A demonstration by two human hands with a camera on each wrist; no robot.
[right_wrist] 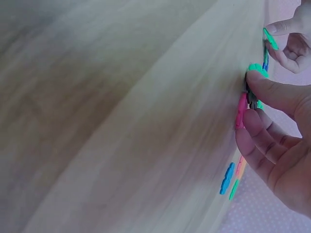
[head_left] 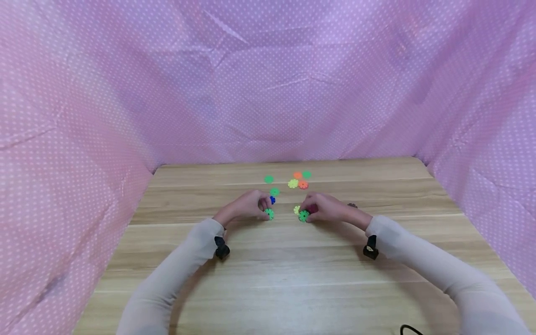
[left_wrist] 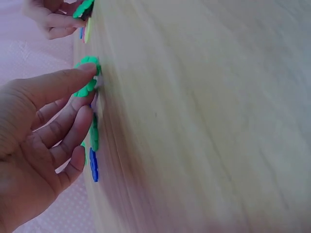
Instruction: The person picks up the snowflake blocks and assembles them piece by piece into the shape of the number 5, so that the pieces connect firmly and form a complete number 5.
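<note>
My left hand (head_left: 251, 204) pinches a green notched plastic disc (left_wrist: 86, 90) between thumb and fingertips, just above the table. Beyond it lie a blue disc (head_left: 272, 200) and another green disc (head_left: 274, 191). To the right, my right hand (head_left: 331, 208) pinches a second green notched disc (head_left: 304, 216). A dark piece (right_wrist: 251, 96) sits right against that disc under the thumb; whether the two are joined I cannot tell. A pink disc (right_wrist: 240, 110) lies by the right fingers, and a yellow disc (head_left: 296, 210) is partly hidden behind the held one. The two hands are apart.
Farther back on the wooden table (head_left: 268, 279) lie a yellow disc (head_left: 292, 184), a red-orange disc (head_left: 303, 185), an orange disc (head_left: 298, 175) and green discs (head_left: 307, 174). A dark disc (head_left: 352, 205) shows behind the right wrist. A black cable (head_left: 410, 328) curves at the front edge.
</note>
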